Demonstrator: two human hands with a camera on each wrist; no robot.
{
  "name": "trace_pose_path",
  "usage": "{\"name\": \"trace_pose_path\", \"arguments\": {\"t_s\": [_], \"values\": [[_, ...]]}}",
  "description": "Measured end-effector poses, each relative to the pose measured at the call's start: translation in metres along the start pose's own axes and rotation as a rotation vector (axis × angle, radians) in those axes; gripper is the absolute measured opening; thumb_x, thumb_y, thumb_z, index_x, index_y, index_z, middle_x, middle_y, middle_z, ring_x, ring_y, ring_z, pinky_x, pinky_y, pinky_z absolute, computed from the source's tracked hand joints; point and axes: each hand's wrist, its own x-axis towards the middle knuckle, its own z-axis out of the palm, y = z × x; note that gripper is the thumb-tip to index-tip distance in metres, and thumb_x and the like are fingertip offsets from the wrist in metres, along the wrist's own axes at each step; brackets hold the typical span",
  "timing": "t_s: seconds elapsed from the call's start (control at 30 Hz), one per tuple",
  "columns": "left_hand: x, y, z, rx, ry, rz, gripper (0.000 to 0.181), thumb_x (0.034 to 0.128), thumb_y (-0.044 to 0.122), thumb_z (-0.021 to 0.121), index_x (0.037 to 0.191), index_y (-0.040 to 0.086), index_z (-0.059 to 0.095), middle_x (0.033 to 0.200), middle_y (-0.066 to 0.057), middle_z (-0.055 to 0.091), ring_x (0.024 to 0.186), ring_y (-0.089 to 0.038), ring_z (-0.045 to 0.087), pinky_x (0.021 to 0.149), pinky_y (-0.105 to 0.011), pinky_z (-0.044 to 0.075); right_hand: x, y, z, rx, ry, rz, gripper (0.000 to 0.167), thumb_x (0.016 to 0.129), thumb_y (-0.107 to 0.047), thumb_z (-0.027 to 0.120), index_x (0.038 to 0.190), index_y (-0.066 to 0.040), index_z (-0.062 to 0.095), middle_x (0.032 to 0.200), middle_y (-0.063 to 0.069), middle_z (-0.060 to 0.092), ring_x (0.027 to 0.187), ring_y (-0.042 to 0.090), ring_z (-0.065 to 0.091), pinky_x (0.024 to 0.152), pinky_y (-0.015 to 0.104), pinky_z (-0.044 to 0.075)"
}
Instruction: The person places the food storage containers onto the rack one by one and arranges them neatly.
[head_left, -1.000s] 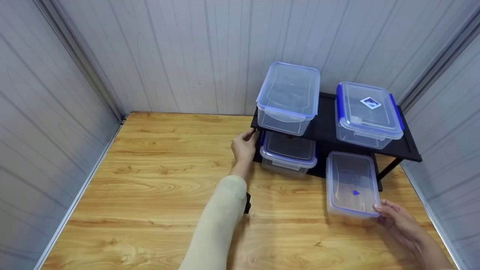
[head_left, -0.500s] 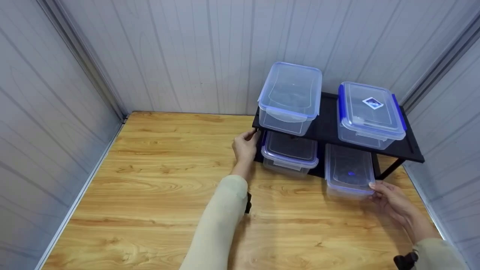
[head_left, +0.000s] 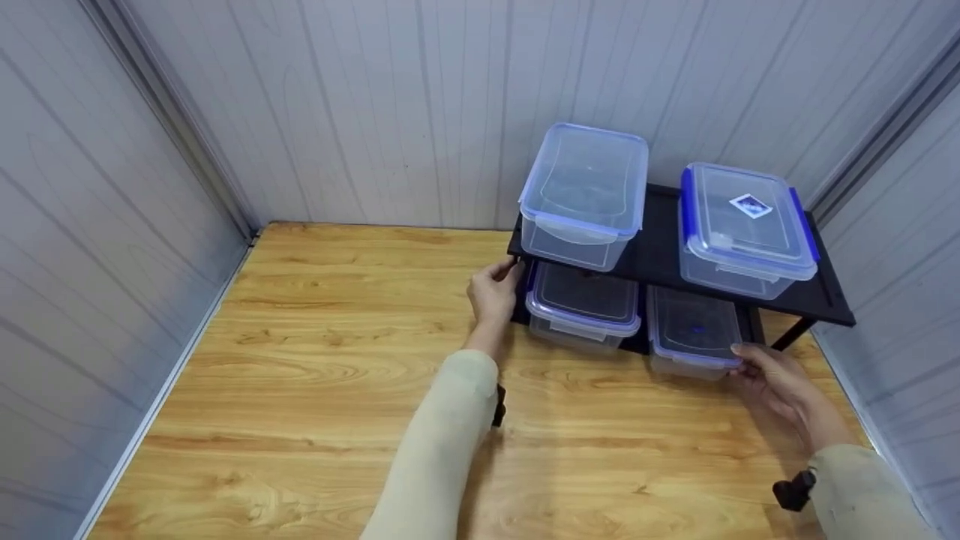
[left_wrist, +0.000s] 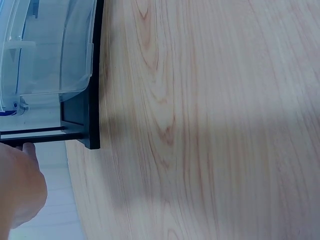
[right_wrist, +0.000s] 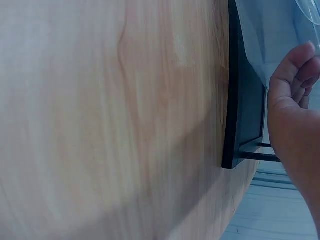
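A black two-tier rack (head_left: 664, 221) stands against the back wall, at the right. My left hand (head_left: 491, 296) grips its left end post, just under the upper shelf; in the left wrist view that post (left_wrist: 45, 138) runs beside the hand. A clear food container (head_left: 694, 319) with a blue-edged lid sits on the lower shelf at the right, its front jutting out a little. My right hand (head_left: 776, 379) pinches the container's front right corner, thumb on the lid. The fingers below are partly hidden.
Another lidded container (head_left: 581, 304) stands on the lower shelf, at the left. Up top are a container with a pale blue rim (head_left: 585, 180) and one with blue clips and a sticker (head_left: 746, 225). Wood-grain tabletop (head_left: 315, 360) extends left; panel walls (head_left: 360, 112) enclose it.
My right hand has pushed the lower right container back onto the lower shelf, away from me. My left hand has stayed on the rack's post.
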Motion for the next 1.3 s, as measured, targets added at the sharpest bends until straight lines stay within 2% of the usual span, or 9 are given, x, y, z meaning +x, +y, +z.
{"name": "trace_pose_path", "arguments": {"t_s": [0.2,0.37,0.53,0.8,0.9,1.03,1.17,1.3], "values": [[0.000,0.000,0.002,-0.012,0.000,0.012,0.022,0.0928,0.021,0.086,0.112,0.010,0.085,0.109,-0.005,0.082,0.109,-0.020,0.077,0.099,-0.029,0.059,0.003,-0.001,0.007,0.141,0.047,-0.001,0.014,0.107,-0.008,0.063,0.096,-0.011,0.071,0.082,0.000,0.065,0.080,0.012,0.068,0.083,0.022,0.063],[-0.001,0.000,0.003,-0.022,-0.008,0.019,0.021,0.0934,0.018,0.085,0.112,0.008,0.084,0.109,-0.007,0.081,0.109,-0.021,0.077,0.099,-0.030,0.059,0.005,0.002,0.010,0.181,0.079,-0.024,0.015,0.106,-0.008,0.065,0.093,-0.011,0.072,0.082,0.000,0.065,0.081,0.012,0.068,0.086,0.023,0.063],[-0.004,0.001,0.004,-0.026,-0.029,0.014,0.021,0.0946,0.018,0.084,0.113,0.009,0.084,0.110,-0.006,0.081,0.109,-0.020,0.077,0.097,-0.028,0.060,0.004,0.004,0.009,0.192,0.110,-0.026,0.019,0.107,-0.012,0.063,0.092,-0.012,0.073,0.080,0.000,0.064,0.081,0.012,0.067,0.087,0.022,0.062],[-0.003,0.001,0.005,-0.023,-0.032,0.016,0.021,0.0946,0.018,0.084,0.113,0.009,0.084,0.110,-0.006,0.081,0.109,-0.020,0.077,0.098,-0.028,0.059,0.002,0.003,0.009,0.223,0.128,-0.036,0.023,0.108,-0.010,0.061,0.090,-0.011,0.075,0.078,0.001,0.065,0.079,0.013,0.067,0.087,0.022,0.062],[-0.003,0.001,0.005,-0.027,-0.036,0.020,0.021,0.0946,0.017,0.084,0.113,0.008,0.084,0.110,-0.007,0.081,0.109,-0.021,0.077,0.098,-0.028,0.060,0.001,0.003,0.010,0.205,0.134,-0.029,0.022,0.108,-0.011,0.063,0.090,-0.011,0.076,0.078,0.001,0.066,0.080,0.013,0.069,0.086,0.022,0.063],[-0.003,0.001,0.006,-0.024,-0.036,0.019,0.021,0.0950,0.016,0.083,0.114,0.007,0.084,0.110,-0.008,0.081,0.108,-0.021,0.077,0.097,-0.028,0.060,-0.002,0.003,0.010,0.172,0.134,-0.016,0.017,0.107,-0.017,0.067,0.092,-0.012,0.074,0.082,0.000,0.067,0.083,0.012,0.071,0.088,0.022,0.062],[-0.002,0.002,0.005,0.005,-0.028,0.020,0.020,0.0952,0.015,0.083,0.114,0.008,0.084,0.111,-0.007,0.081,0.109,-0.021,0.077,0.099,-0.029,0.059,-0.007,0.008,0.012,0.219,0.110,0.011,0.021,0.109,-0.026,0.064,0.096,-0.010,0.067,0.088,0.000,0.065,0.086,0.012,0.068,0.092,0.023,0.061],[-0.003,0.007,-0.001,0.043,-0.063,0.028,0.024,0.0965,0.015,0.081,0.119,0.007,0.082,0.117,-0.008,0.080,0.113,-0.022,0.075,0.101,-0.030,0.058,-0.015,0.013,0.012,0.188,0.077,0.027,0.026,0.110,-0.035,0.059,0.102,-0.010,0.062,0.095,0.000,0.065,0.090,0.012,0.066,0.095,0.024,0.061]]}}
